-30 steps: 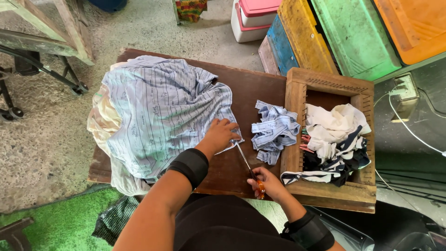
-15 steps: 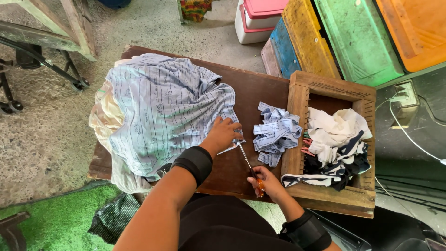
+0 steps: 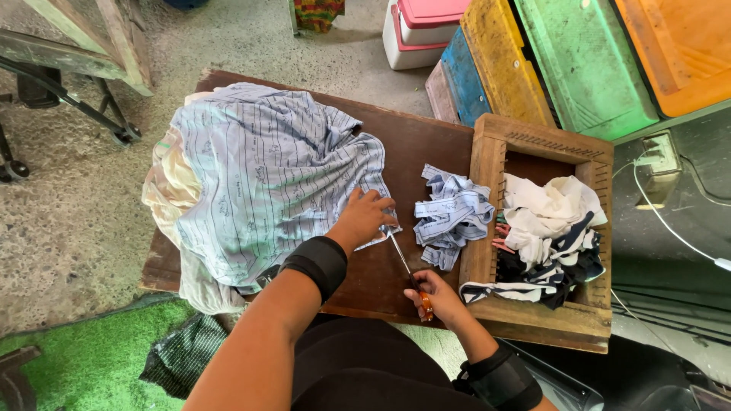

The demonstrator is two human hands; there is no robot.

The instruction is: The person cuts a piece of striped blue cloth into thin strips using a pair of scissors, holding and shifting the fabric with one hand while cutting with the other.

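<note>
The left hand (image 3: 364, 219) presses flat on the edge of a pale blue striped cloth (image 3: 266, 175), pinning it to the dark wooden board (image 3: 415, 141). The right hand (image 3: 440, 297) is closed around the orange handles of the scissors (image 3: 407, 272), whose blades point up toward the cloth edge just beside the left fingers; whether the blades are parted is hard to tell. The cloth lies heaped over the board's left half, on top of cream fabric (image 3: 167, 190). A pile of cut blue strips (image 3: 451, 215) sits on the board just beside a wooden tray (image 3: 487, 152) holding white and dark scraps (image 3: 550, 228).
</note>
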